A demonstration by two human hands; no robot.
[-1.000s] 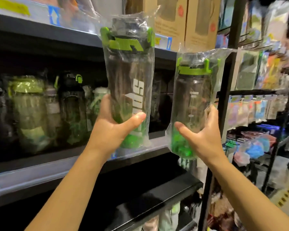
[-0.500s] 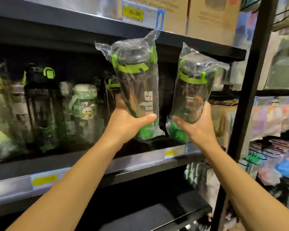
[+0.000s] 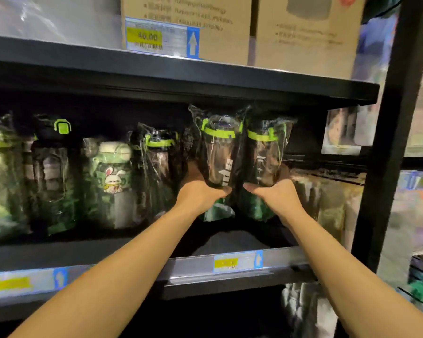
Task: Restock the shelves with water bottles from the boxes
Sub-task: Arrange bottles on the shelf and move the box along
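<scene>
The left hand [image 3: 200, 194] grasps the left bottle [image 3: 217, 152], the right hand [image 3: 277, 195] the right bottle [image 3: 264, 154]. The two bagged bottles touch. Two boxes sit above: left box [image 3: 205, 42], right box [image 3: 303, 52].

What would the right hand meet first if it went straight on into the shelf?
Probably nothing: behind the right hand and its bottle the shelf looks free, though depth is unclear.

A shop is shown. Yellow price tags [image 3: 147, 36] are stuck on the edges of black shelves [image 3: 230, 79]. Many bottles [image 3: 112, 176] wrapped in clear plastic are lined up, and cardboard boxes [image 3: 303, 45] are set on the shelf above.
</scene>
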